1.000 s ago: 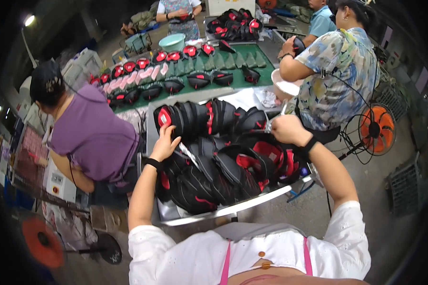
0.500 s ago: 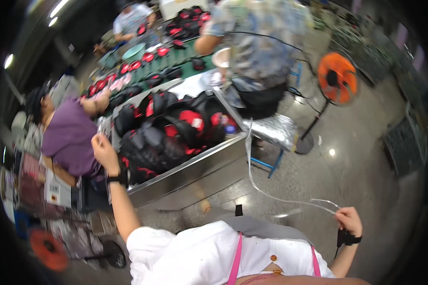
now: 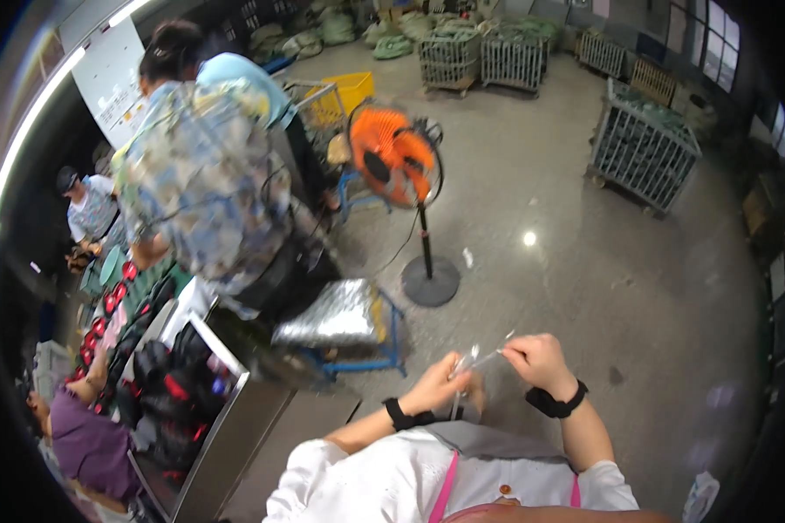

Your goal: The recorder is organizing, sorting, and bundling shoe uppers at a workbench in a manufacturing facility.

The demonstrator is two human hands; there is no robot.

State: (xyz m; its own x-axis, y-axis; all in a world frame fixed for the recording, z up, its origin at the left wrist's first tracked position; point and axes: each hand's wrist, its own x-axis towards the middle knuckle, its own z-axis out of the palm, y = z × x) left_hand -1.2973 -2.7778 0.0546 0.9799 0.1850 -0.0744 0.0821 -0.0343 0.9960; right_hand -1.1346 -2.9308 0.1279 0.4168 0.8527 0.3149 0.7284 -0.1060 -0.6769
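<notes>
Both hands worked 1 thin clear strip [image 3: 482, 358] beside the orange fan [image 3: 394, 157], left hand [image 3: 438, 390] and right hand [image 3: 536, 359] each pinching it, apparently readying it; next likely needs steady tension.

The view has been turned away from the metal table [image 3: 227, 418] of black and red shoe parts [image 3: 161, 392], which is now seen at the lower left instead of straight ahead. The left hand [image 3: 436, 388] has been taken off the pile. The right hand [image 3: 536, 357], previously lowered at the side, has been raised. Both hands have been brought together over a thin clear strip [image 3: 480, 357], pinched between them above the grey floor [image 3: 584, 261].
</notes>
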